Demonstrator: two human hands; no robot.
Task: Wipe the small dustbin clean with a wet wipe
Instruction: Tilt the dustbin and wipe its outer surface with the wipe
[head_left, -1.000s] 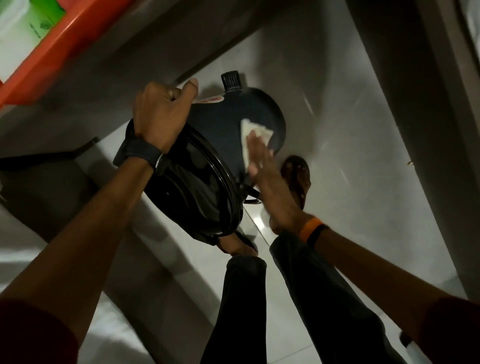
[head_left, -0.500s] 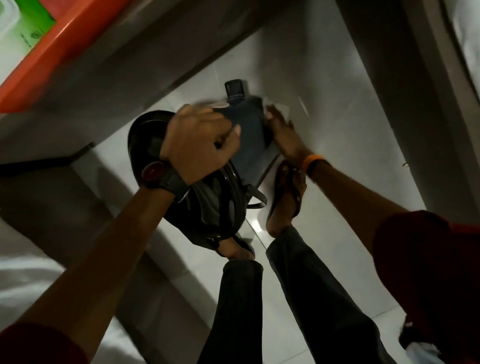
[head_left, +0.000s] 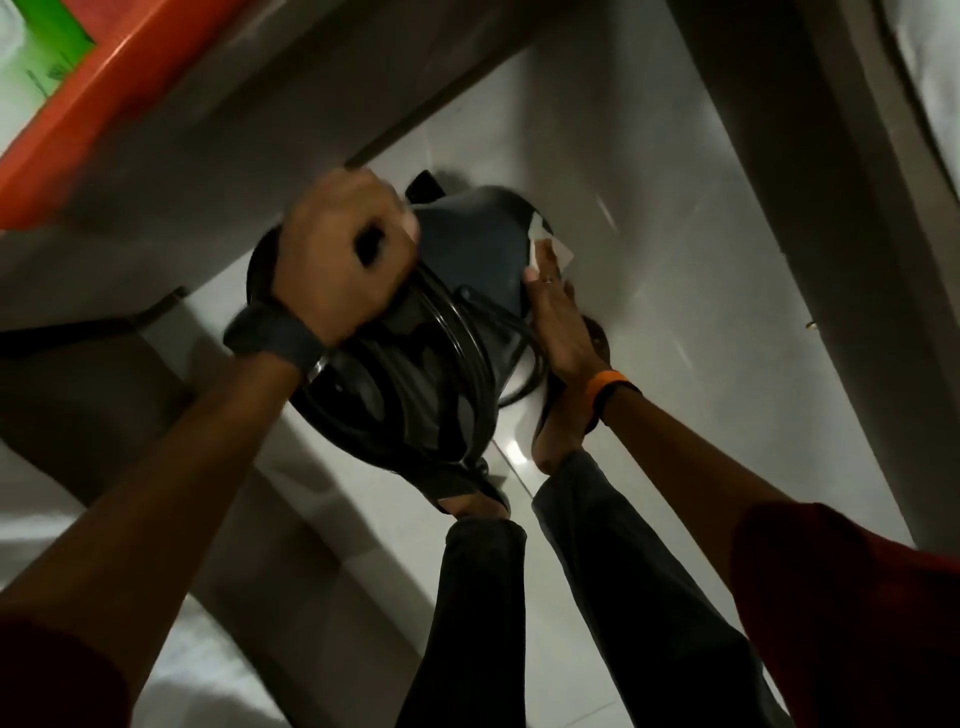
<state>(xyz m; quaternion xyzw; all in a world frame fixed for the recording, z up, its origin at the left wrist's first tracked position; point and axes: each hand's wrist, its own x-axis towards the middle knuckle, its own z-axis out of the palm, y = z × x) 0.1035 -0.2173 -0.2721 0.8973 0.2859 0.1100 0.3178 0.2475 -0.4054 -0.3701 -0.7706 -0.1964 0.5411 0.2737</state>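
Observation:
A small dark dustbin (head_left: 467, 249) hangs tilted above the floor, its open lid and rim (head_left: 395, 395) turned toward me and its base pointing away. My left hand (head_left: 343, 265), with a dark watch on the wrist, grips the bin's upper rim from the left. My right hand (head_left: 558, 317), with an orange band on the wrist, lies flat against the bin's right side and presses a white wet wipe (head_left: 548, 244) onto it. Only the wipe's far edge shows past my fingers.
A pale tiled floor (head_left: 675, 291) lies below. My legs in dark trousers (head_left: 613, 597) and sandalled feet stand under the bin. An orange-edged shelf (head_left: 104, 88) with a green packet sits top left. A grey wall or frame (head_left: 810, 208) runs down the right.
My left hand shifted its grip on the bin's rim, and the bin turned. My right hand slid the wipe around the bin's right side, from the front face toward its far edge.

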